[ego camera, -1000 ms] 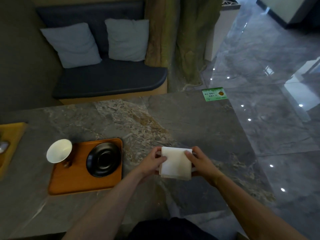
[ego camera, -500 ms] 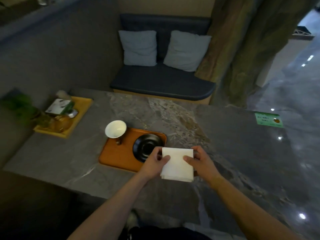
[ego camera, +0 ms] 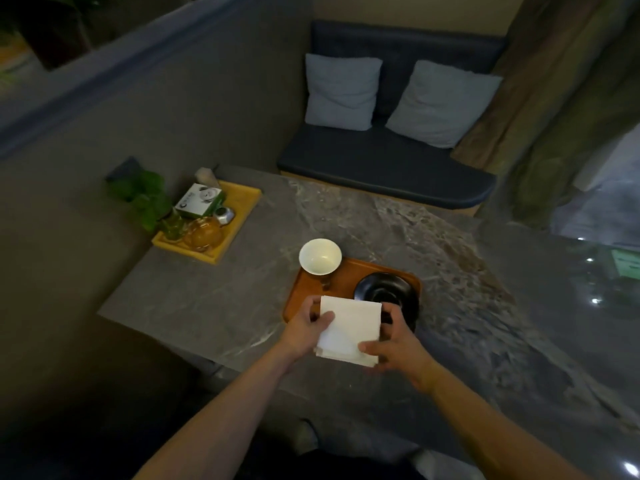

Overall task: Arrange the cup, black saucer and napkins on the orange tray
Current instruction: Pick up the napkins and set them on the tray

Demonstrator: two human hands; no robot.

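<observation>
A stack of white napkins point(ego camera: 348, 329) is held between both hands, above the near edge of the orange tray point(ego camera: 306, 289). My left hand point(ego camera: 306, 329) grips its left side and my right hand point(ego camera: 394, 344) grips its right side and near corner. On the tray's far left corner stands a white stemmed cup point(ego camera: 320, 256). The black saucer point(ego camera: 388, 292) lies on the tray's right part, its near side partly hidden by the napkins and my right hand.
The grey marble table point(ego camera: 450, 271) carries a yellow tray point(ego camera: 239, 216) at the far left with a green box, glassware and a small metal pot. A green plant point(ego camera: 145, 199) stands beside it. A blue bench with two cushions lies beyond the table.
Both hands have carried the napkins leftward from the bare table to above the orange tray's near part. The view has swung left and tilted.
</observation>
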